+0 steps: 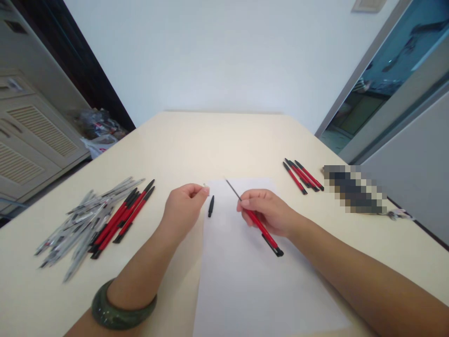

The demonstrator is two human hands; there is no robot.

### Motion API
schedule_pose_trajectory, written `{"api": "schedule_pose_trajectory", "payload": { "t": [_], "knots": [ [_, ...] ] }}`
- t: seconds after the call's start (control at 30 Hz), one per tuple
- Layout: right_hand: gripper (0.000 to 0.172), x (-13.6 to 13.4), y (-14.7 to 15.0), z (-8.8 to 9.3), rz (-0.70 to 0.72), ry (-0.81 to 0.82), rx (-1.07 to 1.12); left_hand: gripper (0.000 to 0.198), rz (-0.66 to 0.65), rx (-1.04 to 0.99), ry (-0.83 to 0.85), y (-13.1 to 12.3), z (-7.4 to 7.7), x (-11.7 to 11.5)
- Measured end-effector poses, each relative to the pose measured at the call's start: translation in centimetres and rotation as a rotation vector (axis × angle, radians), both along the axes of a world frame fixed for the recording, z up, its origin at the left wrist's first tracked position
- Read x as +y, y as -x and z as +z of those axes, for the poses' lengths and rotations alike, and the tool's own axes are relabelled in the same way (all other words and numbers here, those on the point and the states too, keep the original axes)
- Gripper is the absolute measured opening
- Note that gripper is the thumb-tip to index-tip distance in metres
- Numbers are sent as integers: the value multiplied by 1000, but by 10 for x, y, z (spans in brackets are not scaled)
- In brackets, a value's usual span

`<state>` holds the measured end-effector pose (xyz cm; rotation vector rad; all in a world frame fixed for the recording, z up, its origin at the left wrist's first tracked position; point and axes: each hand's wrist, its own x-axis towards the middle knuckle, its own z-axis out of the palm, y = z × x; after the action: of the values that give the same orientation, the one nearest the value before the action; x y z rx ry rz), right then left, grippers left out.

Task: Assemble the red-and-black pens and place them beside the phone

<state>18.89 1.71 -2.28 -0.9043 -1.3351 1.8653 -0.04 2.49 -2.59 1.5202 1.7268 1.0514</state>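
My right hand (264,210) is closed around a red pen (259,225) with a black clip end pointing toward me. From its far end a thin dark refill (233,189) sticks out, with no tip section around it. A black pen tip section (211,206) lies by itself on the white paper (238,281), close to my left fingers. My left hand (187,206) is pinched above the paper's left edge. Something tiny and pale shows at its fingertips, too small to name.
On the left lie a pile of clear pens (79,224) and several red pens (122,215). More red pens (303,175) lie at the right. Beyond them is a pixelated dark item (354,189) near the table's right edge. A white wall (224,56) stands behind the table.
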Motion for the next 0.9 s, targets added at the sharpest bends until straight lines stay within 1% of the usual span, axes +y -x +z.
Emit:
{"api": "schedule_pose_trajectory", "payload": {
  "t": [0.1,0.17,0.3,0.4,0.5,0.63,0.7,0.8,0.87,0.9],
  "knots": [
    [15,7,-7,0,-144,25,87,30,-207,527,29,-15,2,-7],
    [15,10,-9,-1,-190,34,88,27,-251,660,47,-27,2,-9],
    [16,9,-9,-2,-175,36,83,23,-270,773,91,-41,1,-4],
    [16,8,-8,-1,-166,34,81,24,-272,837,109,-43,-1,4],
    [15,8,-7,0,-166,33,83,26,-268,875,121,-44,-7,10],
    [15,8,-7,0,-172,36,81,28,-274,881,101,-43,-13,12],
    [15,8,-7,-1,-183,37,79,29,-279,865,74,-42,-11,8],
    [14,10,-7,-3,-201,33,73,35,-291,821,38,-39,-2,-4],
    [13,10,-6,-4,-221,18,63,42,-326,750,31,-37,5,-16],
    [13,9,-5,-5,-231,11,58,46,-356,678,42,-37,7,-23]
  ]
}}
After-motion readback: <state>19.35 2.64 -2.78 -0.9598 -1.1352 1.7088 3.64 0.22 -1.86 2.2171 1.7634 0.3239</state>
